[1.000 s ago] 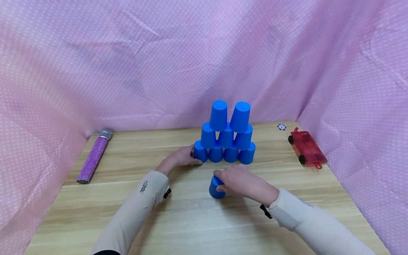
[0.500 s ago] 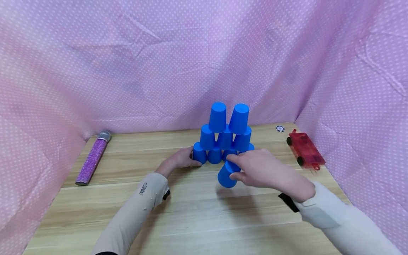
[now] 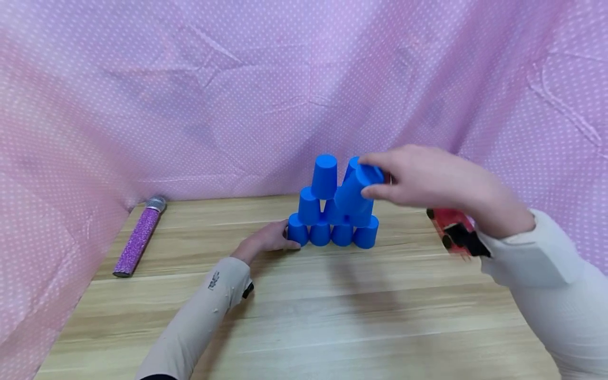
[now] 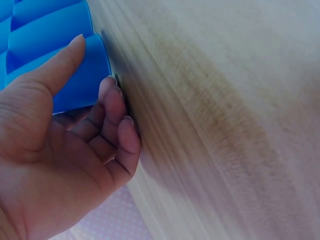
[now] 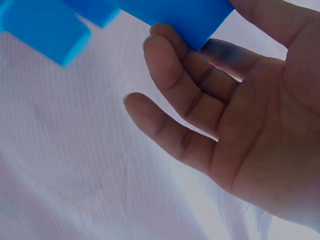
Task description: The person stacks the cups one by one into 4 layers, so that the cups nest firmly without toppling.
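Observation:
Upside-down blue cups stand in a pyramid on the wooden table, with a top-row cup (image 3: 325, 178) at its left. My left hand (image 3: 271, 236) holds the bottom row's leftmost cup (image 3: 297, 232). In the left wrist view my thumb lies along that cup (image 4: 80, 87) and the other fingers curl by its rim. My right hand (image 3: 427, 177) pinches another blue cup (image 3: 352, 198) near its base end, in the air and tilted, mouth down to the left. It overlaps the pyramid's right side and partly hides the other top-row cup (image 3: 353, 164). The right wrist view shows the held cup (image 5: 185, 20) between thumb and fingers.
A glittery purple microphone (image 3: 139, 240) lies at the table's left. At the right, a red toy car (image 3: 448, 219) is partly hidden behind the right wrist. Pink dotted cloth (image 3: 228, 105) hangs behind and at both sides of the wooden table (image 3: 294, 327).
My right hand has lifted its cup off the table, raising it up and to the right before the pyramid's upper rows and tilting it. The left hand stays at the bottom-left cup.

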`<state>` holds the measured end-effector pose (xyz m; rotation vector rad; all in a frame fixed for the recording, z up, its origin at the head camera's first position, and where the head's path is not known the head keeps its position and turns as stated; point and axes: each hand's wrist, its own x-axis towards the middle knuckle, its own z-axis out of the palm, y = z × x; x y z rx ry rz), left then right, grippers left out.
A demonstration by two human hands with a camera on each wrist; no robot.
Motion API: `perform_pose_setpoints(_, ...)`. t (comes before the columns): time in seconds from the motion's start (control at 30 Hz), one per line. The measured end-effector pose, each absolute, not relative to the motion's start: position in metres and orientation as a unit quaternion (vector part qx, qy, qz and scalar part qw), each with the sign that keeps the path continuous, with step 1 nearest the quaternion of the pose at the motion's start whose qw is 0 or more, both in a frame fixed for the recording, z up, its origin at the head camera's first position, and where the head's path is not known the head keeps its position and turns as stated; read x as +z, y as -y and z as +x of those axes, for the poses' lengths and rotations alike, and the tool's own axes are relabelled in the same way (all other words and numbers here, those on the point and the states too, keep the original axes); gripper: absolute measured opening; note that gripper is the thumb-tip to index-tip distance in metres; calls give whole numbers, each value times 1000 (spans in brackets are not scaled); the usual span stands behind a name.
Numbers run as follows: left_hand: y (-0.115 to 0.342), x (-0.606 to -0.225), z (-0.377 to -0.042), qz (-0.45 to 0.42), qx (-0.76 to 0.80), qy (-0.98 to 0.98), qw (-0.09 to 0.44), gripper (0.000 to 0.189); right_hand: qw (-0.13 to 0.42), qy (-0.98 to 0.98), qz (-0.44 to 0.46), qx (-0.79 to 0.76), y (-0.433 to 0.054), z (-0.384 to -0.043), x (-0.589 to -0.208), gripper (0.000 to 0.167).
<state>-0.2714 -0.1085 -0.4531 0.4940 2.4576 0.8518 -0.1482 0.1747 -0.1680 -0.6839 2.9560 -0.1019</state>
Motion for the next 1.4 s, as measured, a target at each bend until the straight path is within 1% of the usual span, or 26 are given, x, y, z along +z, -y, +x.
perform_pose_setpoints(0.1,108,-453,-271,178,310,-901,245,68,62,-973,-217,-38,-175,-161,-153,49)
perform_pose_setpoints(0.2,107,-452,-272,174,308,-902,247,67,70,-975,-210,-28,-173,-173,-142,49)
perform_pose_setpoints(0.33,106,-452,-273,170,310,-902,249,66,76,-977,-200,-8,-171,-192,-128,62)
perform_pose_setpoints(0.43,106,-453,-273,166,311,-902,249,66,83,-977,-197,2,-168,-206,-121,69)
perform_pose_setpoints(0.6,107,-453,-272,159,309,-904,248,64,103,-977,-185,5,-163,-224,-117,75)
perform_pose_setpoints(1.03,107,-455,-273,165,315,-902,245,61,141,-975,-172,-4,-158,-246,-118,78)
perform_pose_setpoints(1.4,106,-456,-273,164,314,-903,244,65,154,-974,-165,-3,-156,-256,-119,80)
